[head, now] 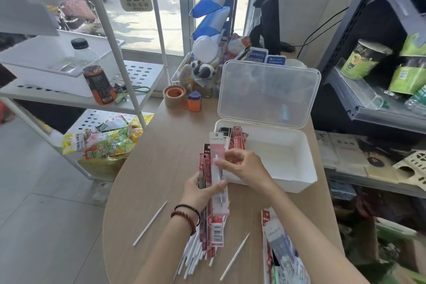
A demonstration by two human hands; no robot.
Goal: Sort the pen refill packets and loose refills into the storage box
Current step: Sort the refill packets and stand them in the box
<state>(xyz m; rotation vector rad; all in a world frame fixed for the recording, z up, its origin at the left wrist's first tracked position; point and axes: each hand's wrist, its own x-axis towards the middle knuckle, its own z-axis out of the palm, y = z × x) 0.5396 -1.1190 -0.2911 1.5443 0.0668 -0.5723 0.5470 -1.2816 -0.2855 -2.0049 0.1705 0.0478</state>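
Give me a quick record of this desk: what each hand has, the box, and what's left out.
left hand: grips a bundle of packets
right hand: pinches the front packet of that bundle
storage box: lid raised, sorted packets at its left end
table: two single loose refills, a refill heap under the left forearm, a packet pile near right

- Left hand point(198, 191) grips a bundle of red refill packets point(213, 226) above the table point(149, 168).
- Right hand point(244, 166) seems to pinch the front packet point(217, 145).
- Open storage box point(288, 182) holds more packets point(237, 137) at its left end.
- Loose refills point(149, 226) lie nearby.
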